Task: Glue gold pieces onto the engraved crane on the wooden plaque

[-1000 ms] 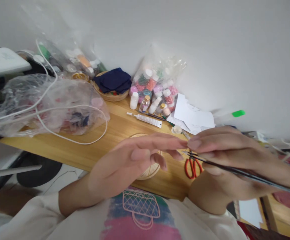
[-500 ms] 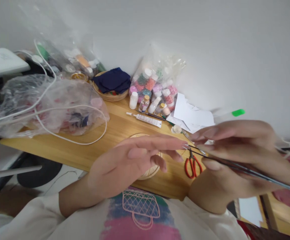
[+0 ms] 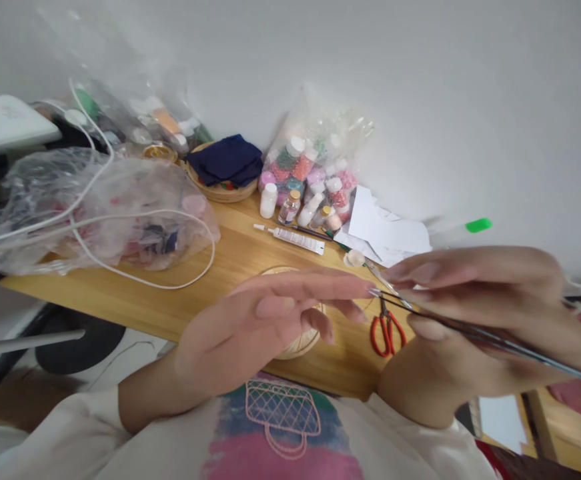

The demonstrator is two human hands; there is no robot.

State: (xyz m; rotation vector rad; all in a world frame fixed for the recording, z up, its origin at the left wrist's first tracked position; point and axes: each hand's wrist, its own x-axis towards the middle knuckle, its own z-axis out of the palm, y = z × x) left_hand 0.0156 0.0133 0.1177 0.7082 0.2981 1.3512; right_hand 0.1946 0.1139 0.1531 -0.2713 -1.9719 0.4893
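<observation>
My left hand (image 3: pixel 250 330) is stretched out over the table with its index finger pointing right and the other fingers loosely bent. Black-tipped tweezers (image 3: pixel 453 325) are held between the thumb and fingers of my right hand (image 3: pixel 495 320). Their tips meet at the left index fingertip; whatever tiny thing is there is too small to make out. Beneath the left hand, a round hoop-like piece (image 3: pixel 297 348) with a pale rim is mostly hidden. Red-handled scissors (image 3: pixel 387 335) lie just below the tweezer tips, and a silvery tool (image 3: pixel 389 287) is partly covered by the right hand.
Behind my hands lie a white tube (image 3: pixel 297 240), small bottles (image 3: pixel 289 207), a clear bag of bead jars (image 3: pixel 315 153) and white papers (image 3: pixel 385 230). A basket (image 3: pixel 225 193) holds dark blue cloth (image 3: pixel 227 160). Leftward, a white cable (image 3: pixel 170 287) crosses a plastic bag (image 3: pixel 105 207).
The tweezer tips were slightly apart and now are closer together at the left fingertip. My right hand has shifted slightly down and right; the left hand has barely moved.
</observation>
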